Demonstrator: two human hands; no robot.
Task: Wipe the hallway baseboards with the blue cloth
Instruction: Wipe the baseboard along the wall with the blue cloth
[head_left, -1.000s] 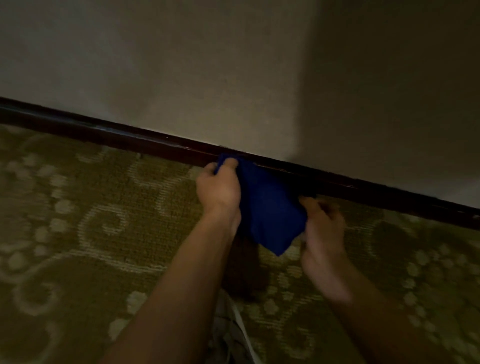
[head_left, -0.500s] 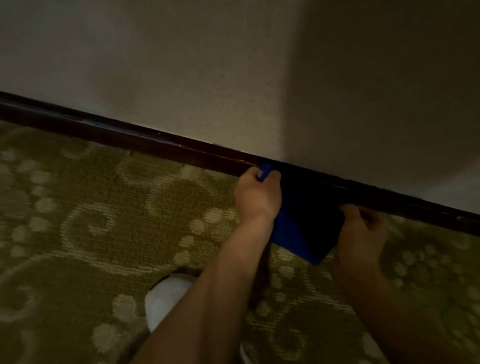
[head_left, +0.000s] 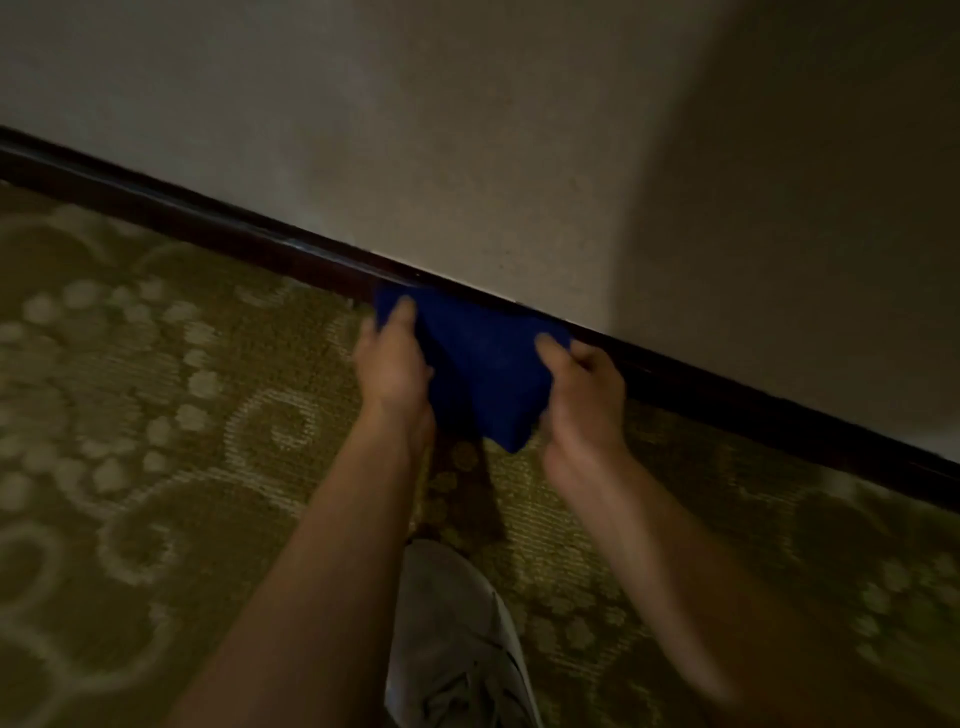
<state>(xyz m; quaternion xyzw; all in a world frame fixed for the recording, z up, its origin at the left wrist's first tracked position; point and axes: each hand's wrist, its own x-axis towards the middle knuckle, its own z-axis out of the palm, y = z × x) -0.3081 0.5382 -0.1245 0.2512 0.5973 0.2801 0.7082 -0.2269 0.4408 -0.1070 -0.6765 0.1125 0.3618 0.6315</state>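
Hands, left hand (head_left: 392, 358) and right hand (head_left: 584, 395), pinch the dark blue cloth (head_left: 480, 364) at centre frame against the dark glossy wooden baseboard (head_left: 208, 228); its hanging lower corner could drag across the patterned green carpet (head_left: 156, 415).

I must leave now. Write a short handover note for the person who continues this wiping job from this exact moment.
Left hand: grips the blue cloth at its left top corner.
Right hand: grips the cloth's right edge.
Cloth: spread between both hands, its top edge against the dark baseboard; its lower corner hangs over the carpet.
Done: cannot tell which stretch is already wiped.
Left: wipe on along the baseboard.
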